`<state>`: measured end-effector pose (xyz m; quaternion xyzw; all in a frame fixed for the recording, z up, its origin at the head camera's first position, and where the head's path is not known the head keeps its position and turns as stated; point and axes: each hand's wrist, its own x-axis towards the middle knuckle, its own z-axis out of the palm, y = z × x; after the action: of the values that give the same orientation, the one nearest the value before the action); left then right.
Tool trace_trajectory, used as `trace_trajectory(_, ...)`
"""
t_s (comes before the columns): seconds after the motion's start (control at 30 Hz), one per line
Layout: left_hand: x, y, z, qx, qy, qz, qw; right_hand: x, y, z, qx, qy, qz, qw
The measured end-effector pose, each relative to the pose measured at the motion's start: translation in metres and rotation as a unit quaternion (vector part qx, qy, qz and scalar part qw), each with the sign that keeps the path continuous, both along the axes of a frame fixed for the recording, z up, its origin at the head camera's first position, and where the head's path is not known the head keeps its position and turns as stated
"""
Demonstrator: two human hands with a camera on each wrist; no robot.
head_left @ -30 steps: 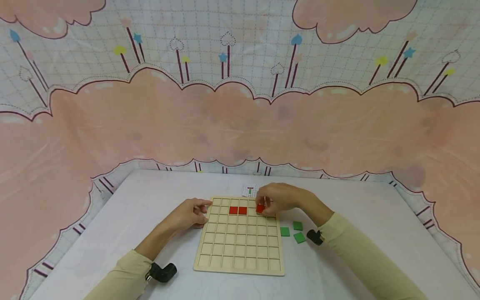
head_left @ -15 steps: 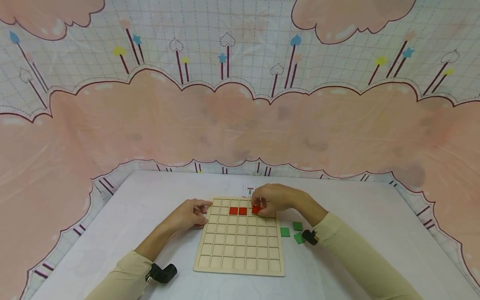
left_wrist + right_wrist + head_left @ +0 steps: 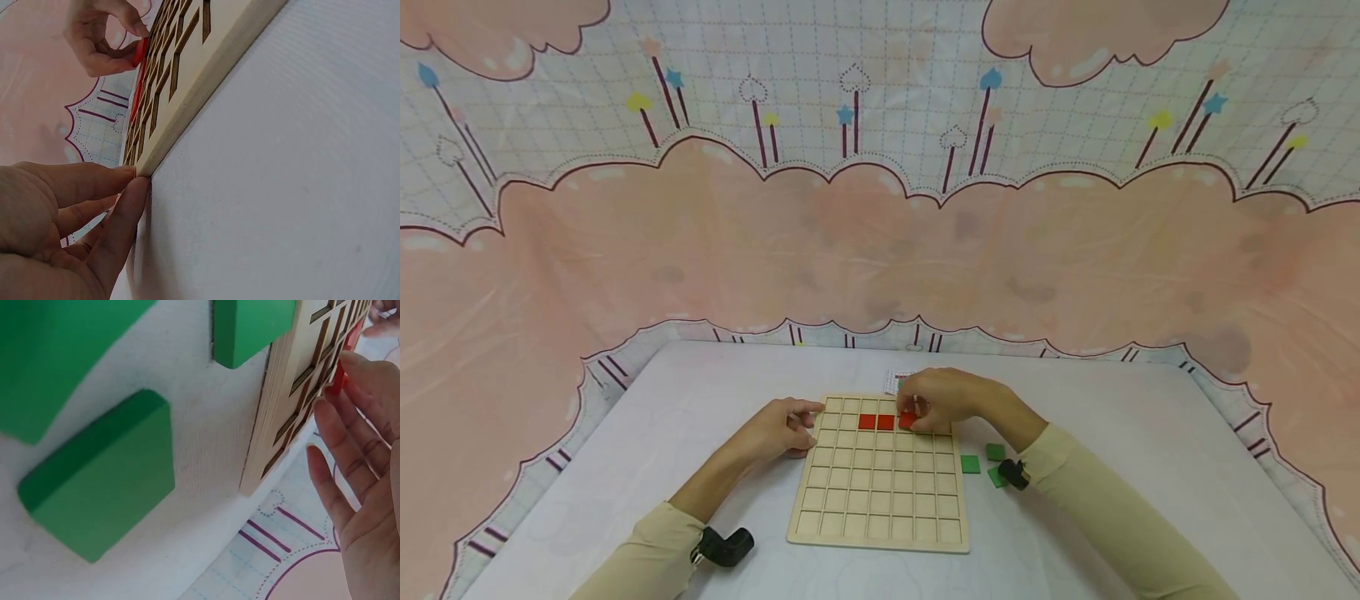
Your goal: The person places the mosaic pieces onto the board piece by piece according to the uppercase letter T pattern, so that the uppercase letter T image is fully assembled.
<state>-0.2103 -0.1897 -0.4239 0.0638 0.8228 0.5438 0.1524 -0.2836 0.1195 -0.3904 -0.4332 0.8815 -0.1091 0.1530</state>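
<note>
A wooden grid board lies on the white table. Two red square tiles sit side by side in its second row from the far edge, the nearer to centre being a red tile. My right hand pinches another red tile between thumb and fingers, just right of those two and over the same row. In the left wrist view that held tile looks tilted up from the board. My left hand touches the board's left edge with fairly straight index finger and thumb, near the far corner.
Several green tiles, one of them a green tile, lie on the table right of the board. Beyond the far edge is a small printed grid card, partly behind my right hand. A patterned cloth hangs behind the table.
My right hand has shifted left along the row with its red tile, closer to the two seated ones. It now covers more of the card. The left hand has stayed put.
</note>
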Motion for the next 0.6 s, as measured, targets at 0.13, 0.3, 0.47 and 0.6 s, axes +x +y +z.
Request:
trace_trajectory(0.13, 0.0000, 0.0001, -0.0006, 0.001, 0.001, 0.000, 1.0000, 0.0013, -0.0009, 0.0003, -0.005, 0.004, 0.009, 0.9999)
trace_trajectory(0.3, -0.0004, 0.0000, -0.0014, 0.000, 0.000, -0.002, 1.0000, 0.0025, -0.0014, 0.0014, -0.008, 0.007, 0.015, 0.9998)
trace_trajectory(0.47, 0.0000, -0.0005, -0.0012, 0.000, 0.002, -0.004, 1.0000, 0.0027, -0.0005, 0.0020, -0.011, 0.009, 0.018, 0.9997)
trace_trajectory(0.6, 0.0013, -0.0002, 0.0004, -0.001, 0.004, -0.007, 1.0000, 0.0025, 0.0026, 0.0021, -0.013, 0.003, 0.006, 0.9999)
